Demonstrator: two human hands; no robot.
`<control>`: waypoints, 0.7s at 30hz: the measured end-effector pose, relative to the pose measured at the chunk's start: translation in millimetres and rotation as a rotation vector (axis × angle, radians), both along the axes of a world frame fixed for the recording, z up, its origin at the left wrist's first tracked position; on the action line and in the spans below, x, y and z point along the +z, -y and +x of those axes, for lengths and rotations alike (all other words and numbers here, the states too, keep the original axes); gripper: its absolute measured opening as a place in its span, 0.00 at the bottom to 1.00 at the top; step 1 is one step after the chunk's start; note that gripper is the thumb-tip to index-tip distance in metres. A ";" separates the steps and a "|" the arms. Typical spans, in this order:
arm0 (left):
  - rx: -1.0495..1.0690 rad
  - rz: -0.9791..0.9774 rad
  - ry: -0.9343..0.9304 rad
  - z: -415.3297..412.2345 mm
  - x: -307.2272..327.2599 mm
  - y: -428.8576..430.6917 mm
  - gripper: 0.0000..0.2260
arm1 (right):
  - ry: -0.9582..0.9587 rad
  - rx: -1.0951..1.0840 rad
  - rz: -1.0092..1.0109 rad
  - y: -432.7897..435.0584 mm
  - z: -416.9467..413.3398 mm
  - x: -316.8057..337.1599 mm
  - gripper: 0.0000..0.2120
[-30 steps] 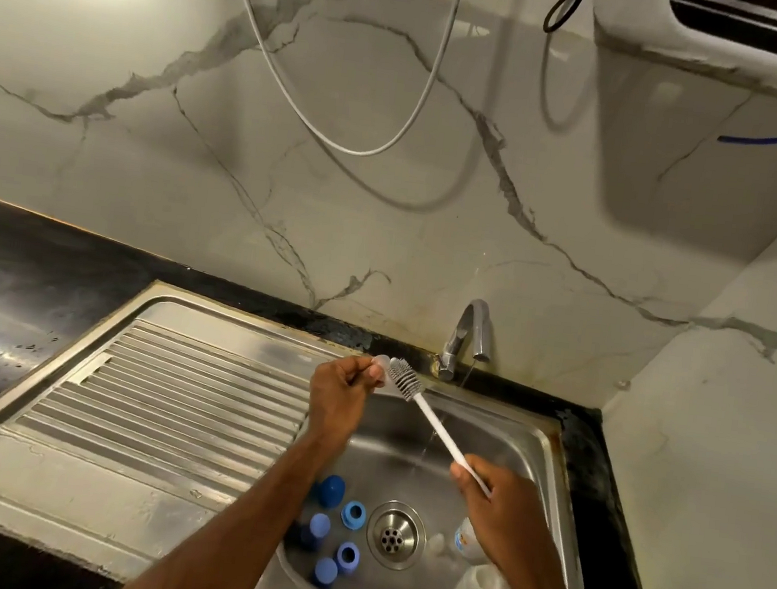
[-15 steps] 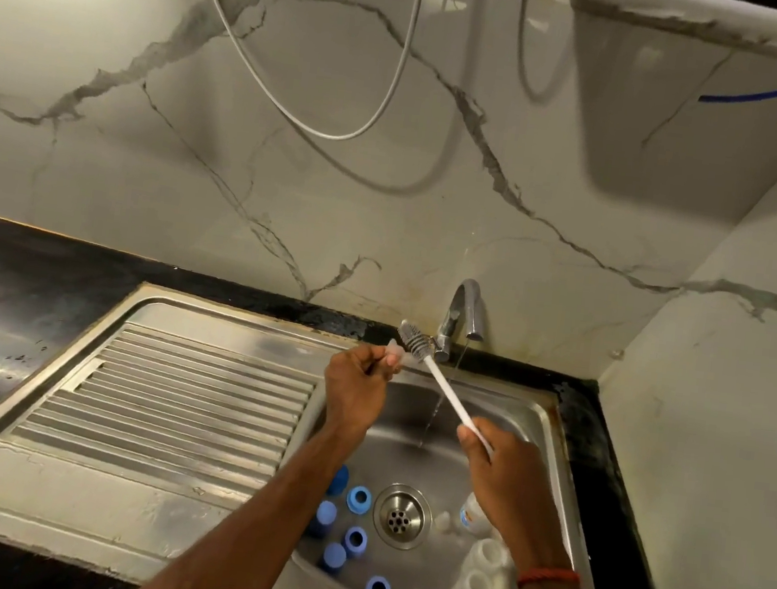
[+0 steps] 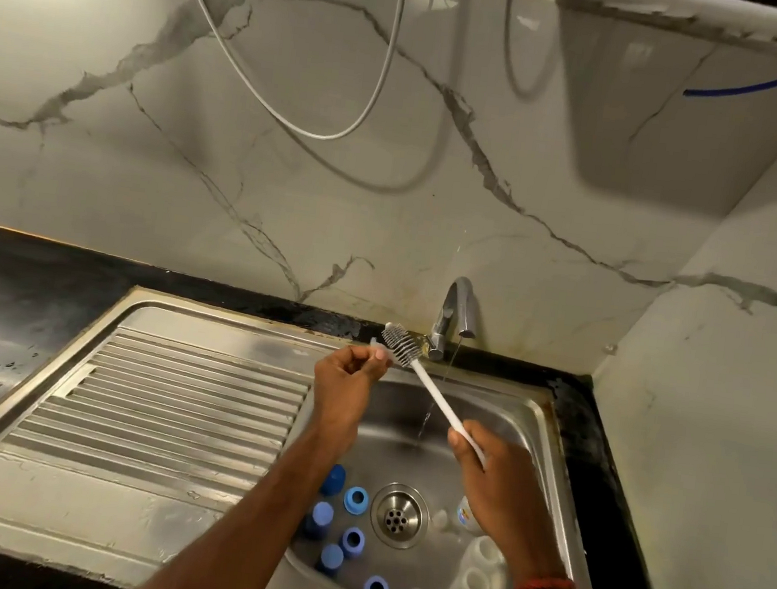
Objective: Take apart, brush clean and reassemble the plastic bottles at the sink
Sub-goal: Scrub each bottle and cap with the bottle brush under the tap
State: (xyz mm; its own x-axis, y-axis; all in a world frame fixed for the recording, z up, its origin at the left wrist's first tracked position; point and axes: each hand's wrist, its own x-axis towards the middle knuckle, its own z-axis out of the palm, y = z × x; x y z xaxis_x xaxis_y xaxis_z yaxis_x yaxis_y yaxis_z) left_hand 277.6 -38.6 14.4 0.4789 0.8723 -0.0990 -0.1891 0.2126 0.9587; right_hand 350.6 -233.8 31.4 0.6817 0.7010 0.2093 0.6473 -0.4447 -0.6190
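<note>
Fig.: L hand [image 3: 343, 378] pinches a small pale translucent plastic part [image 3: 376, 347] at its fingertips. R hand [image 3: 496, 481] grips the handle end of a long white bottle brush [image 3: 435, 394]. The brush's grey bristled head touches the part, just left of the chrome tap [image 3: 455, 311], which runs a thin stream [image 3: 425, 419].

Below, in the stainless steel sink basin [image 3: 524, 421]: round blue plastic caps and rings [image 3: 356, 500] lie left of the drain [image 3: 399, 516], white translucent bottle bodies [image 3: 483, 554] to its right, all apart.

Progress (judged): disassembly done; brushing under way; reassembly not begun.

Unclear: the part's identity, as fingers and bristles mostly cover it; which pcs are already clean. A labelled bottle [image 3: 468, 516] is half hidden behind R hand. The basin's near edge is cut off.
</note>
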 end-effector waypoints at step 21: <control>-0.035 -0.347 0.327 7.3 21.5 -4.4 0.09 | -0.096 0.038 -0.024 -7.2 -8.5 -8.9 0.07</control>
State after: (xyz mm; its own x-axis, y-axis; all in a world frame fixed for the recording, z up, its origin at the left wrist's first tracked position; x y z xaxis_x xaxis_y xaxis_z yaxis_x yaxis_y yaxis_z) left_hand 284.9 -34.3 35.9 0.5617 0.7973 -0.2208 -0.4559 0.5210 0.7216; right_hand 342.1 -226.6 22.5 0.6705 0.7308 0.1277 0.6025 -0.4361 -0.6685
